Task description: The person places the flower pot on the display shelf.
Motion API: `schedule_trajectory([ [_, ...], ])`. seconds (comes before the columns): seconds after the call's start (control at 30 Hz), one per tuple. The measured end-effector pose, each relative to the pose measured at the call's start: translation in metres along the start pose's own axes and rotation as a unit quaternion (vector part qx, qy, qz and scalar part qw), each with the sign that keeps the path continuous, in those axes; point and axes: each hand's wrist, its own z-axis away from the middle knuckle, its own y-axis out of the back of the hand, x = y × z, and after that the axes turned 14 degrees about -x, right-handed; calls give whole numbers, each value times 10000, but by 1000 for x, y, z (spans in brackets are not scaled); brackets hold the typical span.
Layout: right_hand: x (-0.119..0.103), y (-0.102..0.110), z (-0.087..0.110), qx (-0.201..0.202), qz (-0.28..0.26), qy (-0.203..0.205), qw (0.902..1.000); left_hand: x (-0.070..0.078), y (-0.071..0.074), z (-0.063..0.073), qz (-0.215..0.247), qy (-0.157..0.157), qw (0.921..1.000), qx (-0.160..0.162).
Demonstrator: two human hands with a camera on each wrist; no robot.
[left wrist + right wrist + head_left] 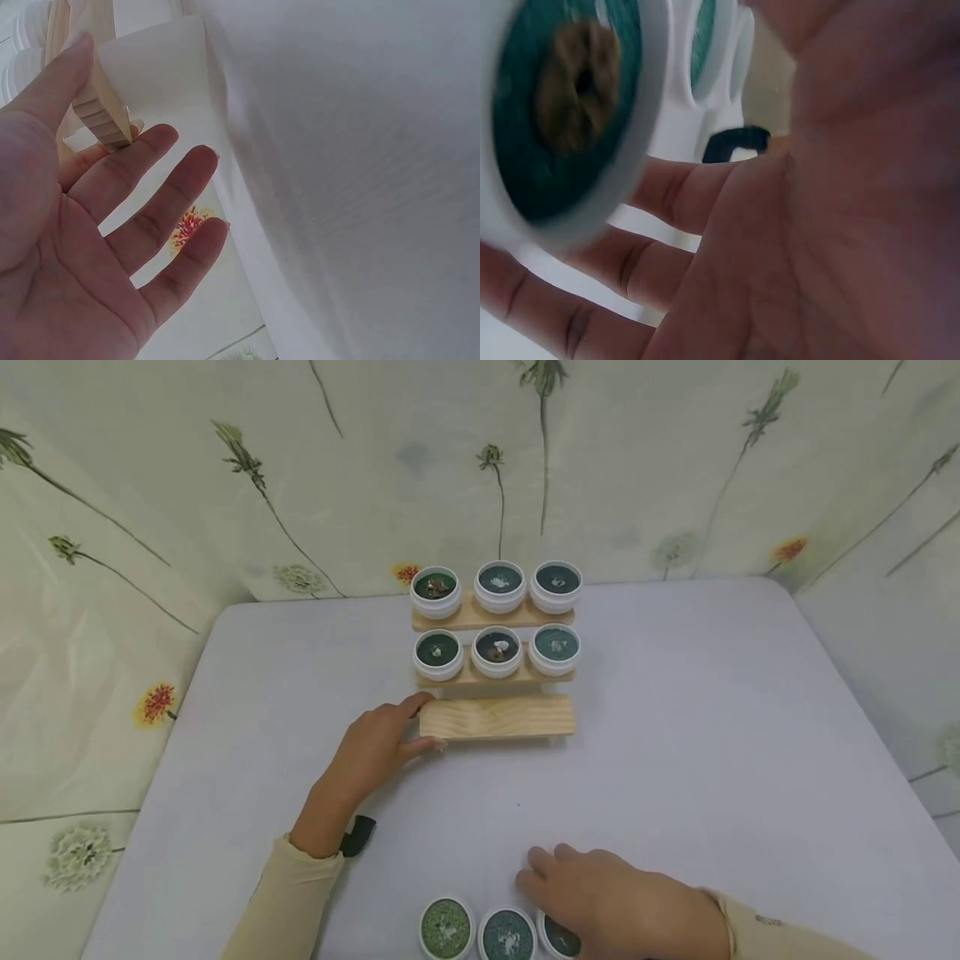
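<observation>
My left hand holds the left end of a bare pale wooden block, thumb on one side and index finger on the other. In the left wrist view, the other fingers spread loosely away from the block. My right hand reaches over the right end of a near row of white jars. Its fingers extend beyond a white-rimmed jar with dark teal contents and a brown piece on top. Beside this hand in the head view is a dark green jar, partly covered.
Left of it stand a teal jar and a light green speckled jar. Behind the block, two wooden strips carry several white jars with green and teal contents. A flowered cloth rises behind the white table.
</observation>
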Motion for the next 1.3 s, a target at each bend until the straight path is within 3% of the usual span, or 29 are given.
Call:
schedule_trajectory([
  [0.27, 0, -2, -1, -395, -483, -108, 9980, 2, 1, 1, 44, 29, 10000, -23],
  [0.5, 5, 0, -3, 282, 359, -254, 9986, 2, 1, 2, 95, -39, 9999, 32],
  [0.73, 20, 24, 5, 954, -192, -441, 9943, 3, 2, 3, 152, -7, 9999, -1],
  [0.87, 33, 44, 12, 1673, -494, -633, 9826, 3, 2, 3, 200, 18, 9998, -24],
  [1.03, 57, 63, 17, 2627, -763, -677, 9595, 3, 1, 3, 197, 33, 9998, -35],
  [1.3, 82, 78, 15, 3158, -1390, -946, 9338, 2, 1, 3, 204, 85, 9997, -75],
])
